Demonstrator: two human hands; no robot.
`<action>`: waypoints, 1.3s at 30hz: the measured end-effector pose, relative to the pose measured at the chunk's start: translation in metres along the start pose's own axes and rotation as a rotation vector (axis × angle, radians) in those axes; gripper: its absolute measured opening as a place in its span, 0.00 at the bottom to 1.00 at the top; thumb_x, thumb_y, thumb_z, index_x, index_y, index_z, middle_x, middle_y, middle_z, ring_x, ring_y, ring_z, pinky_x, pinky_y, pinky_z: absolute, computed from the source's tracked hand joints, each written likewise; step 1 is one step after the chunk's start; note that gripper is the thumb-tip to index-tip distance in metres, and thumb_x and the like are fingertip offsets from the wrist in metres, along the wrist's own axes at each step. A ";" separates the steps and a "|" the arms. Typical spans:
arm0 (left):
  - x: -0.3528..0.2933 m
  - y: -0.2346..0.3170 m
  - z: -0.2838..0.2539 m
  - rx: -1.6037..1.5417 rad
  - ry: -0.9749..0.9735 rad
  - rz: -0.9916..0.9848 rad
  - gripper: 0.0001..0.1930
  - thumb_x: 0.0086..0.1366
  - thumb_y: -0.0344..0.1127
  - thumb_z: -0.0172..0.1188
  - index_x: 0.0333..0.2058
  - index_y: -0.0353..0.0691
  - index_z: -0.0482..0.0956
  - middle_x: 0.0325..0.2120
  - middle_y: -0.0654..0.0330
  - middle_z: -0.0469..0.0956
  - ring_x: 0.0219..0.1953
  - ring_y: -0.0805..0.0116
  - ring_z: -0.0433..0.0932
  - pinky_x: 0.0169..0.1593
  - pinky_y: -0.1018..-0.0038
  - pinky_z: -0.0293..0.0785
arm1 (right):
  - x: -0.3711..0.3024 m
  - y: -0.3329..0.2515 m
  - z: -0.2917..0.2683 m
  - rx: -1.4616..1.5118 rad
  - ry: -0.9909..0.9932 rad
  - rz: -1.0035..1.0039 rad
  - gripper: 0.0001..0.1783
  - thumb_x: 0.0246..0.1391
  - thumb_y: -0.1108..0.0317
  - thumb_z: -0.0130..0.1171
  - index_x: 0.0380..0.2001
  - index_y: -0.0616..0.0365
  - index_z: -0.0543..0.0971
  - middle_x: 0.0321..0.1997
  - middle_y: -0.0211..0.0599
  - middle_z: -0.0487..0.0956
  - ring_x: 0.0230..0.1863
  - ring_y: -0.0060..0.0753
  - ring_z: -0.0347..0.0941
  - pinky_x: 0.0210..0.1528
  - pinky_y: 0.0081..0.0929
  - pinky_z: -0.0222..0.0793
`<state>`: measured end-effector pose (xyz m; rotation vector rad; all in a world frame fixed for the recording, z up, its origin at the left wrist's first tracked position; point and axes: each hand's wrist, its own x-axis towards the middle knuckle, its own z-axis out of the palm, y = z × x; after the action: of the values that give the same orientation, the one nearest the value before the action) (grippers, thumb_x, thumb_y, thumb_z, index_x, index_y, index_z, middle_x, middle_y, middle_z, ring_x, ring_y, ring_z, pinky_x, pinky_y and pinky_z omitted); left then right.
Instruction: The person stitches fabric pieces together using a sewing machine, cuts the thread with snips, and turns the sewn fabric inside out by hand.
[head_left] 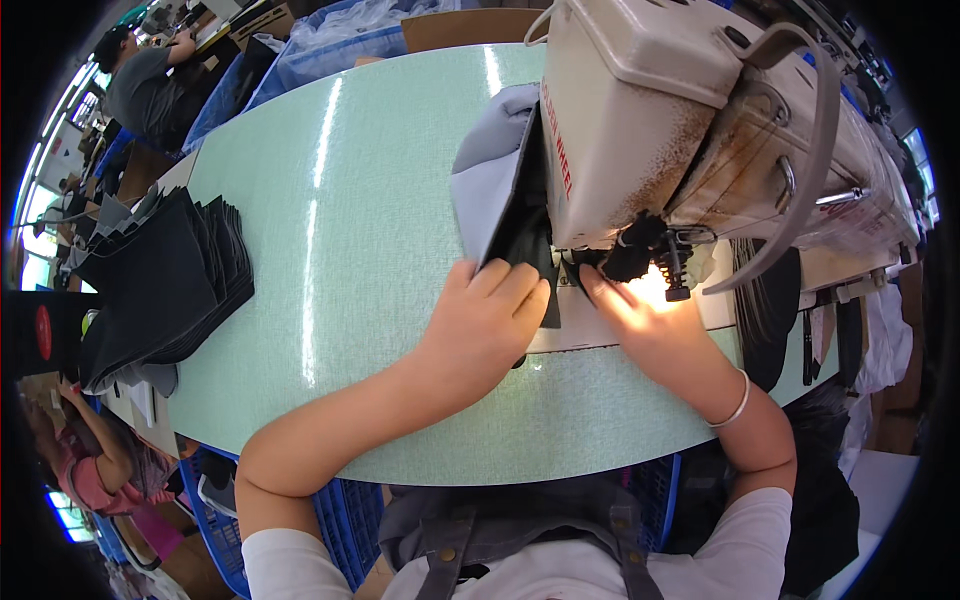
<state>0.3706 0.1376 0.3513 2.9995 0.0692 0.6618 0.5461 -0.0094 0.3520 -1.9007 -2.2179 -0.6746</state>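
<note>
A black fabric piece with a light grey lining (487, 165) stands partly folded up against the left side of the sewing machine (635, 110). My left hand (490, 315) is closed on its near edge, fingers curled over the dark cloth. Close to the needle area, my right hand (645, 315) presses its fingers onto a dark bit of the same work, under the machine's bright lamp. The machine head hides the needle and most of the cloth beneath it. Whether my right fingers pinch the cloth or only hold it down is hard to see.
A stack of black fabric pieces (165, 285) lies on the left of the pale green table (380, 180). More dark pieces (768, 310) hang at the right, beside the machine. Blue crates (345, 50) with plastic stand behind. Two people work at the left, beyond the table.
</note>
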 end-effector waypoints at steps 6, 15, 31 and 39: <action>-0.002 -0.007 -0.004 -0.329 0.066 -0.048 0.15 0.46 0.23 0.62 0.37 0.39 0.82 0.29 0.64 0.75 0.27 0.65 0.69 0.31 0.70 0.65 | -0.004 0.020 -0.023 0.107 -0.063 0.064 0.14 0.44 0.72 0.61 0.38 0.55 0.82 0.33 0.34 0.79 0.33 0.36 0.77 0.35 0.35 0.72; -0.002 -0.001 0.004 -0.312 0.042 0.004 0.14 0.46 0.23 0.62 0.36 0.39 0.83 0.28 0.65 0.77 0.29 0.67 0.72 0.30 0.71 0.65 | -0.007 0.001 -0.013 0.306 -0.180 0.043 0.18 0.43 0.74 0.59 0.42 0.57 0.82 0.48 0.31 0.80 0.35 0.30 0.79 0.39 0.27 0.76; 0.004 -0.011 0.011 -0.203 0.049 0.032 0.16 0.47 0.24 0.62 0.38 0.33 0.81 0.35 0.57 0.77 0.44 0.59 0.76 0.43 0.66 0.73 | -0.005 -0.003 0.000 0.042 -0.204 -0.009 0.28 0.43 0.78 0.54 0.52 0.65 0.76 0.62 0.40 0.73 0.46 0.32 0.78 0.52 0.36 0.72; 0.003 -0.013 0.014 -0.250 0.105 0.012 0.12 0.49 0.25 0.63 0.36 0.34 0.80 0.38 0.54 0.78 0.47 0.56 0.75 0.47 0.64 0.73 | -0.006 -0.001 0.003 0.249 -0.197 0.087 0.29 0.42 0.80 0.53 0.53 0.67 0.75 0.62 0.42 0.73 0.39 0.34 0.80 0.49 0.39 0.71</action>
<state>0.3789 0.1501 0.3393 2.7284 -0.0246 0.7664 0.5463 -0.0140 0.3470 -1.9927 -2.1907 -0.1934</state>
